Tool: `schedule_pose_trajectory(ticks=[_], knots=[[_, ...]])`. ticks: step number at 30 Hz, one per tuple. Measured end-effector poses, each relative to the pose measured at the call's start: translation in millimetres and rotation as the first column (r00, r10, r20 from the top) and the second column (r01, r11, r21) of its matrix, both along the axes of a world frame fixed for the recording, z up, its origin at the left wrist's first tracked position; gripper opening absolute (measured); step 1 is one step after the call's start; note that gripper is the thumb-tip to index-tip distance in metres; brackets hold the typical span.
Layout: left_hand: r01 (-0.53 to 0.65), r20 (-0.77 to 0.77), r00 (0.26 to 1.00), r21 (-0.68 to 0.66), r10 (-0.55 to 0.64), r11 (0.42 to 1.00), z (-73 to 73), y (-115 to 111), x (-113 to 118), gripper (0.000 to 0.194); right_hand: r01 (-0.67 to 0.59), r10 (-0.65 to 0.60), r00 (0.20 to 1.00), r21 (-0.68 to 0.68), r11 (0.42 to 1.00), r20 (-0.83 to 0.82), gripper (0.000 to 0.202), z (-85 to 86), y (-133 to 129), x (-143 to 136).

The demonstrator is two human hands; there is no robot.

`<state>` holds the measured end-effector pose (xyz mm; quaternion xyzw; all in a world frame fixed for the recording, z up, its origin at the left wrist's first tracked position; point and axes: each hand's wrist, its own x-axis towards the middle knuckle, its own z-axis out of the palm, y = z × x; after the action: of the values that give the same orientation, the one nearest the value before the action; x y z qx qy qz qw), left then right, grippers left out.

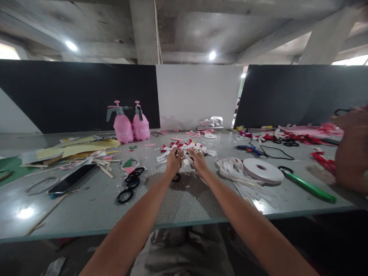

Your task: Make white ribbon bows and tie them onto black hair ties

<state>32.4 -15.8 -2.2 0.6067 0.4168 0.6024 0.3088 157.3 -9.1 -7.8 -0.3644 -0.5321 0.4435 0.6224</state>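
Grey counter [106, 212]: left hand [174, 160], right hand [198, 160], fingers pinching white ribbon piece [186, 158], frame centre; bows [165, 153] beyond look done; ribbon roll [252, 168], centre right, seems unfinished.

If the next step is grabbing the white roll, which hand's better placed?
Probably the right hand: the white roll sits off to its right. The left hand is farther and would likely cross the right arm.

Near the back edge of the worktop [94, 207], spray bottles [123, 128] are being supported; toward its left edge, a phone [72, 180] and yellow paper [89, 148] are being carried.
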Motion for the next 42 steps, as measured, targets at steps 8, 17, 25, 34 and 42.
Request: schedule_pose_trajectory(ticks=[8,17,25,34,42], knots=[[-0.044,0.048,0.998,0.005,0.044,0.999,2.2,6.1,-7.4,0.04,-0.12,0.126,0.99,-0.094,0.988,0.062,0.037,2.6,-6.8,-2.0],[-0.001,0.071,0.997,0.08,-0.005,0.997,2.3,0.1,-6.3,0.025,-0.083,0.073,0.993,-0.113,0.99,-0.092,0.038,2.2,-2.2,1.2],[0.014,-0.195,0.981,0.073,0.0,0.997,0.1,-0.5,-8.2,0.027,-0.178,0.154,0.964,-0.095,0.98,-0.217,0.039,5.5,-2.2,4.7],[0.043,-0.093,0.995,0.106,-0.033,0.993,4.5,-7.1,-7.2,0.03,-0.217,0.195,0.965,-0.123,0.968,-0.174,0.038,7.9,-6.3,3.3],[0.126,-0.167,0.98,0.109,-0.107,0.986,6.2,-7.2,-6.1,0.035,-0.229,0.212,0.968,-0.128,0.965,-0.134,0.035,9.3,-7.6,3.6]])
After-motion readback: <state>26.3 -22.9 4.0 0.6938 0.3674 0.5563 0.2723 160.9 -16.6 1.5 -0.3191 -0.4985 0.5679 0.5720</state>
